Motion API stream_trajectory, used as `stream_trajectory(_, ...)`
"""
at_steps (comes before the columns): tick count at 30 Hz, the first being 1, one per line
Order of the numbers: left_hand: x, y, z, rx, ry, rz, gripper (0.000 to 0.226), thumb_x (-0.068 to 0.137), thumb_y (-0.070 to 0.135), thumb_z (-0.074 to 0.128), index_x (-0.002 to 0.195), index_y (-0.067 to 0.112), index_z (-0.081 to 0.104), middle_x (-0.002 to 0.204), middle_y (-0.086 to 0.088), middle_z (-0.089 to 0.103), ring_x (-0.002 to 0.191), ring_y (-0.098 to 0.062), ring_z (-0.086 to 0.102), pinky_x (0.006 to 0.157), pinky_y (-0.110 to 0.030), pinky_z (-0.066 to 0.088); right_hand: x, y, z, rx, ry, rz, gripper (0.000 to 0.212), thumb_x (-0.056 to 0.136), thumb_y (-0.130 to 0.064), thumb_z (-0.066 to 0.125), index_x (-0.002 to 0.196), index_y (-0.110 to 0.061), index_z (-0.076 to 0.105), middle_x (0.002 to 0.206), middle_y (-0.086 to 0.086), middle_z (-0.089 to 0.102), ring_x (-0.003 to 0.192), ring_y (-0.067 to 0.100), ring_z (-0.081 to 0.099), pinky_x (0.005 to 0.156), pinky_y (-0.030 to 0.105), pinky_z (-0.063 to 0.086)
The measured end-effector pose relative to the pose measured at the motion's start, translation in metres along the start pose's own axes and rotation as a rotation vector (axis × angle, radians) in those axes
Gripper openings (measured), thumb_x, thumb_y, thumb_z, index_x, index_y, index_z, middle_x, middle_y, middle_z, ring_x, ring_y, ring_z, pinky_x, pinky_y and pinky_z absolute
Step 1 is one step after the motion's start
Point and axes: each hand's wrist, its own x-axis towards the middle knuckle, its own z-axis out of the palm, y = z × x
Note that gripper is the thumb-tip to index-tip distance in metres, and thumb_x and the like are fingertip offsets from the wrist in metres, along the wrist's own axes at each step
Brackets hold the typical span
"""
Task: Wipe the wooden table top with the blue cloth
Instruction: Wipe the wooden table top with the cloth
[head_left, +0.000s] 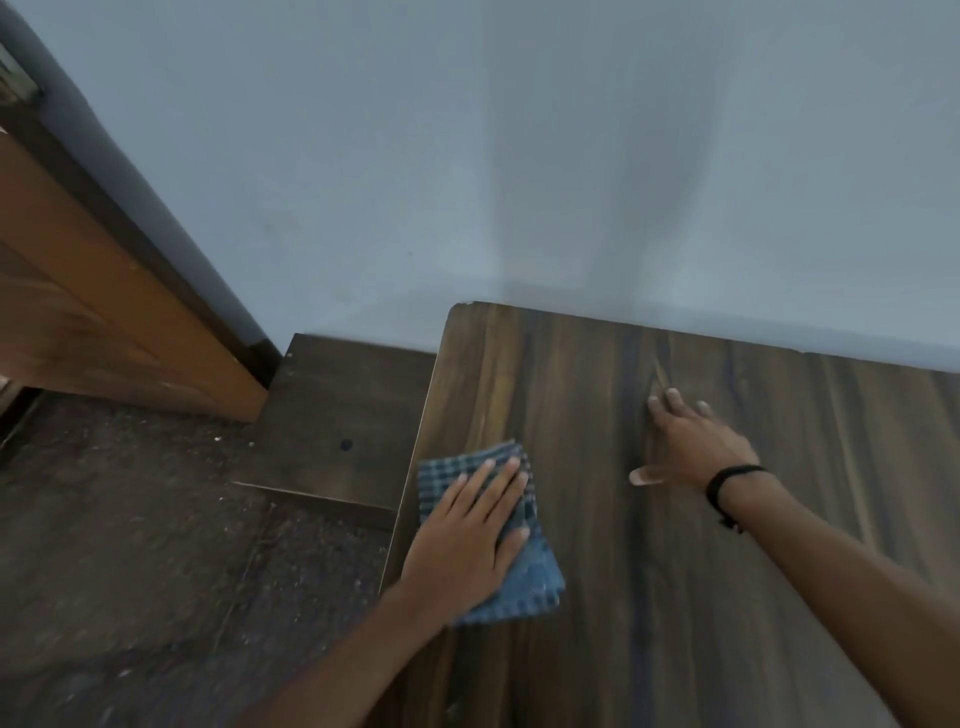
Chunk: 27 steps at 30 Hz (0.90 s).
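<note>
You are pressing the folded blue checked cloth (491, 535) flat against the dark wood-grain table top (779, 519), near its left edge, with your left hand (467, 540) spread open on it, palm down rather than gripping, likely to keep even pressure for the wipe. Your right hand (691, 441), wearing a black wrist band (727, 480), is lying open and empty on the bare wood nearby, probably bracing you. No readable writing or labels are showing anywhere.
</note>
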Motion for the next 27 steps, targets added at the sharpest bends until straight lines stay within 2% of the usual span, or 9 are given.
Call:
stream_trajectory(3,0.077,-0.016,-0.021,-0.062,-0.008,0.003,0.064,0.108,0.055,0.011,0.162,0.023,0.004,0.169,0.007,-0.003,0.156,-0.014,-0.005,0.127,-0.043,0.005,0.006,0.007,-0.001,-0.009,-0.06,0.039,0.125,0.073,-0.063,0.078,0.16,-0.027,-0.004,0.168,-0.001,-0.009,0.151,0.04,0.014,0.116,0.052,0.03)
stream_trajectory(7,0.182,-0.032,-0.043,-0.1,0.016,-0.145,0.066,0.107,0.052,0.016,0.163,0.019,0.006,0.17,0.002,0.001,0.156,-0.017,-0.001,0.126,-0.038,-0.002,0.009,0.005,0.003,0.044,-0.059,0.037,0.126,0.074,-0.057,0.081,0.161,-0.025,-0.004,0.168,0.001,-0.01,0.151,0.043,0.01,0.118,0.05,0.024)
stream_trajectory(10,0.208,-0.037,-0.04,-0.081,0.04,-0.161,0.066,0.107,0.052,0.018,0.163,0.017,0.009,0.17,0.001,0.004,0.156,-0.019,0.001,0.125,-0.038,-0.003,0.007,0.008,0.006,0.071,-0.054,0.043,0.125,0.074,-0.055,0.082,0.161,-0.027,-0.004,0.167,0.0,-0.01,0.151,0.042,0.008,0.12,0.049,0.021)
stream_trajectory(13,0.172,-0.021,-0.032,-0.057,0.059,-0.131,0.067,0.107,0.053,0.015,0.163,0.016,0.01,0.17,-0.002,0.006,0.156,-0.02,0.001,0.127,-0.04,0.0,0.006,0.007,0.008,0.071,-0.047,0.027,0.123,0.074,-0.055,0.081,0.161,-0.027,-0.002,0.168,0.0,-0.009,0.151,0.043,0.009,0.119,0.049,0.022)
stream_trajectory(17,0.038,0.035,-0.006,-0.143,-0.033,0.004,0.064,0.108,0.053,0.015,0.162,0.02,0.01,0.169,0.002,0.003,0.156,-0.017,-0.005,0.127,-0.045,0.008,0.006,0.007,0.007,0.076,-0.046,0.014,0.122,0.076,-0.055,0.08,0.161,-0.025,-0.003,0.168,0.003,-0.009,0.15,0.044,0.009,0.119,0.049,0.021)
stream_trajectory(19,-0.04,0.059,0.013,-0.124,-0.038,0.057,0.063,0.108,0.053,0.02,0.162,0.021,0.014,0.169,0.004,0.006,0.156,-0.018,0.001,0.125,-0.044,0.014,0.008,0.009,0.008,0.071,-0.053,0.018,0.122,0.077,-0.055,0.079,0.161,-0.024,-0.004,0.167,0.003,-0.01,0.151,0.044,0.009,0.119,0.049,0.021)
stream_trajectory(21,-0.081,0.067,0.024,-0.102,-0.014,0.061,0.063,0.108,0.054,0.027,0.162,0.023,0.019,0.169,0.006,0.011,0.156,-0.017,0.01,0.122,-0.04,0.015,0.009,0.009,0.008,0.062,-0.06,0.022,0.122,0.077,-0.055,0.079,0.16,-0.025,-0.005,0.167,0.003,-0.01,0.151,0.043,0.008,0.119,0.049,0.023)
stream_trajectory(24,-0.055,0.058,0.018,-0.058,-0.008,0.046,0.063,0.107,0.055,0.029,0.161,0.025,0.02,0.169,0.007,0.015,0.155,-0.016,0.013,0.122,-0.038,0.013,0.012,0.01,0.006,0.074,-0.071,0.03,0.122,0.077,-0.055,0.079,0.16,-0.027,-0.006,0.167,0.0,-0.012,0.152,0.041,0.007,0.118,0.05,0.024)
stream_trajectory(27,0.033,0.039,0.001,-0.059,0.031,0.033,0.063,0.107,0.055,0.02,0.162,0.024,0.012,0.169,0.006,0.009,0.156,-0.016,0.006,0.127,-0.04,0.006,0.014,0.012,0.008,0.065,-0.073,0.034,0.122,0.076,-0.055,0.079,0.16,-0.027,-0.006,0.167,0.001,-0.011,0.152,0.041,0.007,0.118,0.051,0.024)
